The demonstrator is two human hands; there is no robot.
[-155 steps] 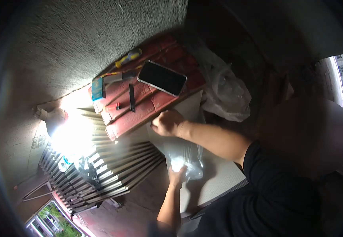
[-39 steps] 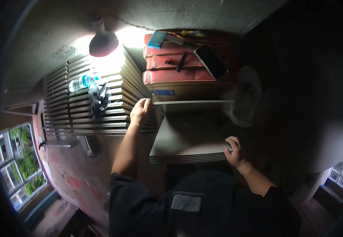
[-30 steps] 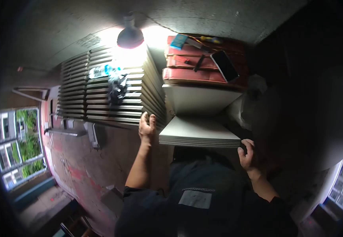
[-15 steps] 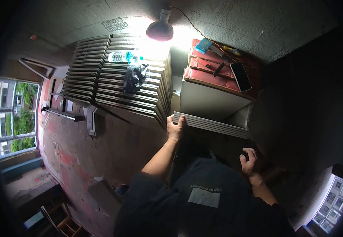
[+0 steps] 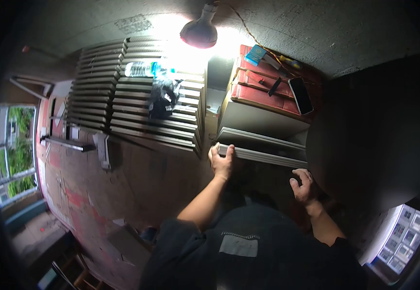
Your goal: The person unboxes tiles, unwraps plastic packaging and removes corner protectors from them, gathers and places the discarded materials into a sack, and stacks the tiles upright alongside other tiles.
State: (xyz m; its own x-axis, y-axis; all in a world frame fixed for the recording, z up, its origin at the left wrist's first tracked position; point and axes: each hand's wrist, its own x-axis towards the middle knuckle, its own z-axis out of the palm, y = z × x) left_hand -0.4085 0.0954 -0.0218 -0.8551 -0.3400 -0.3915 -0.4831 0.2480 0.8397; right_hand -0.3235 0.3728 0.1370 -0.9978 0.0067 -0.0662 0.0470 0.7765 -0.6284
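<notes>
Thin light-grey panels stand on edge in two groups with a dark gap between them. My left hand (image 5: pixel 221 165) pinches the left end of the front panels (image 5: pixel 268 157) between thumb and fingers. Behind the gap, the rear panels (image 5: pixel 265 137) lean near the large pale board face (image 5: pixel 263 118) below the red boxes. My right hand (image 5: pixel 305 187) hovers just below the right end of the front panels, thumb apart from its curled fingers, with nothing visible in it.
A lit bulb (image 5: pixel 199 34) hangs above stacked grey slats (image 5: pixel 154 108) bearing a water bottle (image 5: pixel 140 69) and a black plastic bag (image 5: pixel 164 99). Red boxes (image 5: pixel 253 94) carry a phone (image 5: pixel 300 95), a blue packet (image 5: pixel 255 55) and tools. Windows are at both sides.
The front panels have separated from the rear ones, opening a gap. My left hand has shifted slightly toward me with them. My right hand has risen a little toward their right end.
</notes>
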